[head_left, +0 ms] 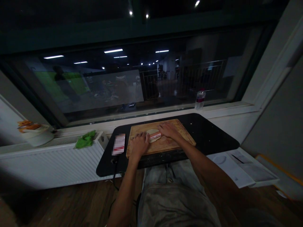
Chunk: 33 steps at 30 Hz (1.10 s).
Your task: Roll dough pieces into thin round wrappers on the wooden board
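Pale, flat round of dough [153, 131] lies mid-way on the tan wooden cutting board [161, 145], under a short red-and-white striped rolling pin [155, 136]. The left hand [139, 144] and right hand [169, 130] rest palm-down on the pin's ends, fingers loose, not clenched. Uneven pressure would probably tear the dough or skid the board across the black table [213, 135].
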### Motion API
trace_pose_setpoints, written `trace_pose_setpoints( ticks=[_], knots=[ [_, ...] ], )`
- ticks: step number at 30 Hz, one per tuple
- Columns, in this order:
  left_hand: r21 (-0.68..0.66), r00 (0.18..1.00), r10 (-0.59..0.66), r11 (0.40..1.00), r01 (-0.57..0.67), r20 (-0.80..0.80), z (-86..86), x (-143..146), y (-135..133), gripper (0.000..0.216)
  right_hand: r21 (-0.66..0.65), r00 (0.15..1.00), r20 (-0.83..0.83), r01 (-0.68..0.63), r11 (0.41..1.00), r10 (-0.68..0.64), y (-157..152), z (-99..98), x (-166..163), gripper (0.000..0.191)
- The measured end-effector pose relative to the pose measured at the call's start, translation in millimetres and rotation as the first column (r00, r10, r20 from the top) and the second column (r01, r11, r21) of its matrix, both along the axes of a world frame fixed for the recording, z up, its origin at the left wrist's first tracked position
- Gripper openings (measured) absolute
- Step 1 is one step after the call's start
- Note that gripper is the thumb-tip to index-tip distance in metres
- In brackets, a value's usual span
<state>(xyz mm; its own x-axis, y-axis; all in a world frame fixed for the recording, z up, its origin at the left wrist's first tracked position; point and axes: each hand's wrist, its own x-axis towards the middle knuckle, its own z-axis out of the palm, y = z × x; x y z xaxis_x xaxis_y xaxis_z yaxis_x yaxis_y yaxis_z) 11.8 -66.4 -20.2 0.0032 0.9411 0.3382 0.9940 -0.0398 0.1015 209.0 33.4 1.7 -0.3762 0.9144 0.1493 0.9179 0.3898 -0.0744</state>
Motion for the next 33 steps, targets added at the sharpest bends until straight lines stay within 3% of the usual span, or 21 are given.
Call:
trace_pose_setpoints(
  ticks=[5,9,15,20,33],
  knots=[
    [-0.001,1.000,-0.009,1.000,0.009,0.012,-1.7,-0.2,0.8,0.052,-0.002,1.000,-0.027,-0.016,1.000,0.016,10.1,0.0,-3.5,0.051],
    [-0.006,1.000,0.008,1.000,-0.008,0.028,-3.0,-0.5,4.1,0.053,0.047,0.996,0.031,-0.088,0.995,0.087,1.1,-9.8,5.9,0.047],
    [-0.018,0.999,0.042,0.999,-0.041,0.033,-1.2,0.2,7.1,0.058,0.125,1.000,0.000,0.011,0.992,-0.011,-29.6,-25.4,21.1,0.055],
    [0.020,1.000,-0.002,1.000,0.001,0.016,-0.6,0.4,4.9,0.057,0.140,0.997,-0.019,0.071,0.988,-0.069,-44.5,-26.0,21.1,0.059],
    [0.036,0.999,-0.008,0.999,0.007,0.040,-2.8,1.5,2.9,0.055,0.032,0.999,0.012,-0.034,0.999,0.033,-1.5,-5.0,5.9,0.052]
  ],
)
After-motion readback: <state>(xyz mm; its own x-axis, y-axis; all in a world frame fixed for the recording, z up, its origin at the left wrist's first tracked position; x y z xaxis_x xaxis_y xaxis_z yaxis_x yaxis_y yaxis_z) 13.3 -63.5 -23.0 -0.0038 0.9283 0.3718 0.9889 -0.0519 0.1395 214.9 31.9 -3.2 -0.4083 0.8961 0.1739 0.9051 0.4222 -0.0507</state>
